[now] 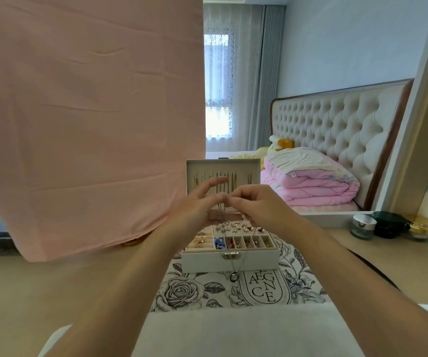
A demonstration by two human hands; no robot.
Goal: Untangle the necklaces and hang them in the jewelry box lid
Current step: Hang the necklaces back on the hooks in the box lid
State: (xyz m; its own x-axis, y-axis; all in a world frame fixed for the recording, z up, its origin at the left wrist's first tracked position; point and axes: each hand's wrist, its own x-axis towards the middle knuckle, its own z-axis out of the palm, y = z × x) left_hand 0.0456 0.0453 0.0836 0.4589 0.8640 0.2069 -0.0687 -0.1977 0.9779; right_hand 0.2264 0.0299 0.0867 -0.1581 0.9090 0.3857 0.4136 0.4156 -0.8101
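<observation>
Before the jewelry box lid point(223, 164), the left hand point(200, 206) and right hand point(258, 206) are each pinching the necklace point(234, 276), letting it dangle free, likely readying it for a hook.

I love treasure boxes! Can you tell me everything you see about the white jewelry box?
The jewelry box is white and stands open on a rose-printed mat. Its lid stands upright at the back, with thin chains hanging inside. The tray has small compartments holding earrings and coloured bits. A metal clasp sits on the front wall. A silver necklace, pinched above by the left hand and right hand, dangles across that front, its pendant near the mat.
</observation>
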